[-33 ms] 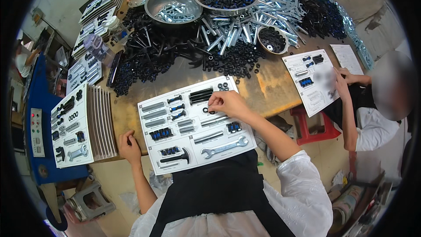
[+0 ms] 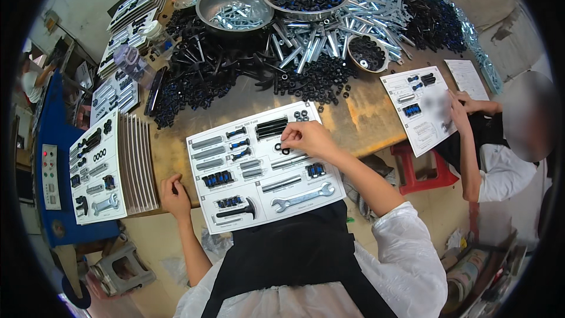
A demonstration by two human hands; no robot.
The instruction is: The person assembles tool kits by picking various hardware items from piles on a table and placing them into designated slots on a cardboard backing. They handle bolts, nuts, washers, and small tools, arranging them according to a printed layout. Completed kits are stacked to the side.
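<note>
A white card (image 2: 259,168) lies on the wooden table (image 2: 359,121) in front of me. Bolts, black sleeves, a hammer-like tool and a silver wrench (image 2: 303,195) are laid out on it. My right hand (image 2: 309,139) is at the card's upper right, fingertips pinched just above small black rings (image 2: 282,149). What sits between the fingertips is too small to tell. My left hand (image 2: 174,195) curls over the table's near edge beside the card's lower left corner, thumb on top.
Stacked filled cards (image 2: 112,168) stand to my left. Heaps of black parts (image 2: 206,70) and silver bolts (image 2: 329,35), two metal bowls (image 2: 235,6) and a small bowl (image 2: 366,54) fill the far table. A person at the right touches another card (image 2: 418,106). A red stool (image 2: 421,171) stands below.
</note>
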